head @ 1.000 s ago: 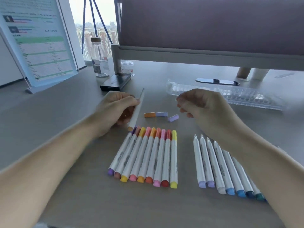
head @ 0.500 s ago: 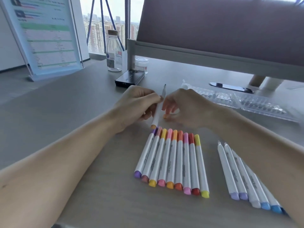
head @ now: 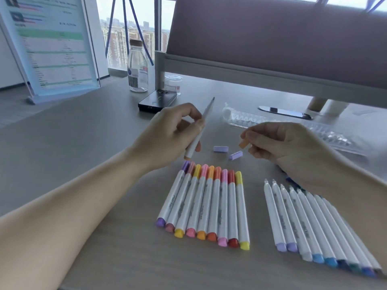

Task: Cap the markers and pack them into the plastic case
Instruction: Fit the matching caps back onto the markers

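My left hand (head: 173, 132) grips an uncapped white marker (head: 206, 114), its bare tip pointing up and away and its orange end down. My right hand (head: 278, 143) pinches an orange cap (head: 243, 144) a short way to the right of that marker. Two loose lilac caps (head: 220, 149) (head: 235, 155) lie on the desk between my hands. A row of several capped markers (head: 209, 204) lies in front of me. To its right lies a row of several uncapped markers (head: 314, 225). The clear plastic case (head: 240, 119) lies behind my right hand.
A black phone (head: 158, 100), a clear bottle (head: 137, 70) and a small jar (head: 173, 82) stand at the back near a sign stand (head: 52, 49). A dark flat object (head: 284, 111) lies under the grey partition (head: 272, 74).
My right hand has picked the orange cap up off the desk and drawn back to the right with it. My left hand still holds the marker, lifted slightly.
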`<state>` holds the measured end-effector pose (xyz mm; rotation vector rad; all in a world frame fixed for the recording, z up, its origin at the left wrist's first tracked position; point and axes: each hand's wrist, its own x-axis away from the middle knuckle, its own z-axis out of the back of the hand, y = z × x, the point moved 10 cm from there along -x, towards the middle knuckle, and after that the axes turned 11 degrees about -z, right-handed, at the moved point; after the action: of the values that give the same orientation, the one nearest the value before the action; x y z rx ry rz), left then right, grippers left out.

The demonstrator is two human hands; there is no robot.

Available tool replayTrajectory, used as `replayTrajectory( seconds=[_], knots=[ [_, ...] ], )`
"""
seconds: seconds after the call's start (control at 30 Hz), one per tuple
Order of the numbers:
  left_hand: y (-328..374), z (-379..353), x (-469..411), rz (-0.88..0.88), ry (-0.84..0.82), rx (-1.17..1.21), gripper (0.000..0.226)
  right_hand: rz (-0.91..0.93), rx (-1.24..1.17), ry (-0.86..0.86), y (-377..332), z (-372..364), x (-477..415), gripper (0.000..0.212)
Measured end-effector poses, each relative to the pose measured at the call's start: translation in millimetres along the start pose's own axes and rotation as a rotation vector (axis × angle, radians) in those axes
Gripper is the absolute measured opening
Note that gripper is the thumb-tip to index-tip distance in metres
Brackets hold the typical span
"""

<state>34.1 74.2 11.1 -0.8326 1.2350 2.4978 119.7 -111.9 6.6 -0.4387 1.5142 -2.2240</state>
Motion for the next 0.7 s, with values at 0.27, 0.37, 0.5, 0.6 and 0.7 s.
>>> replayTrajectory(
  seconds=[0.27,0.37,0.5,0.6,0.7],
  knots=[
    [27.6,-6.6,0.6,-0.245,-0.04,-0.306,0.008,0.001,-0.078,0.074,19.9,17.3,5.7,0.014],
    [30.5,-7.3,1.5,-0.235,-0.04,-0.315,0.009,-0.023,-0.072,0.062,25.1,16.7,5.1,0.011],
    [32.1,-12.5,2.4,-0.248,-0.078,-0.317,0.008,-0.02,-0.086,0.055,23.2,13.5,7.9,0.01],
    [32.1,-16.0,2.5,-0.266,-0.094,-0.315,0.007,-0.011,-0.085,0.048,20.0,10.3,10.6,0.011],
    [33.7,-19.5,2.8,-0.282,-0.102,-0.299,0.006,-0.018,-0.116,0.001,18.6,1.3,14.4,0.01]
  ],
)
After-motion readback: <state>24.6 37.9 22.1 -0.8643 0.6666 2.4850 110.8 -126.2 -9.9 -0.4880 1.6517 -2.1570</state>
